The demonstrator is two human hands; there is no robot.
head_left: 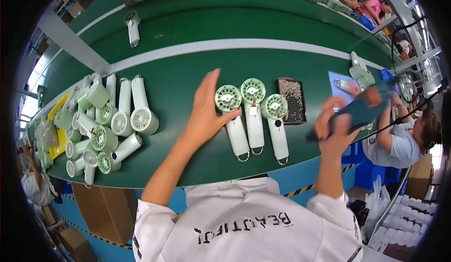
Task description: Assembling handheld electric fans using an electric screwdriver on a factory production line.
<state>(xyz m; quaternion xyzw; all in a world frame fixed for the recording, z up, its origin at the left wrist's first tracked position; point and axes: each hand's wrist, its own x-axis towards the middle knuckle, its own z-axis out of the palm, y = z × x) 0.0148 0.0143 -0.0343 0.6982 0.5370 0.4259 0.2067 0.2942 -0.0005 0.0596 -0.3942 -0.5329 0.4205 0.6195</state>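
A factory assembly floor around me, my long green workbench [171, 90] across the middle, handheld fans [104, 139] heaped at left, co-workers [399, 142] along the right edge and upper right, striped tape [295, 193] on blue floor [91, 238] below.

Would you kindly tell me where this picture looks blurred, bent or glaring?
In the head view, the right hand and teal tool are blurred, the green table bows at its edges, and bright patches glare near the left rim.

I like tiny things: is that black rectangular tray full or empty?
Partly full: small silvery pieces crowd the black rectangular tray at its far end; the near end looks barer.
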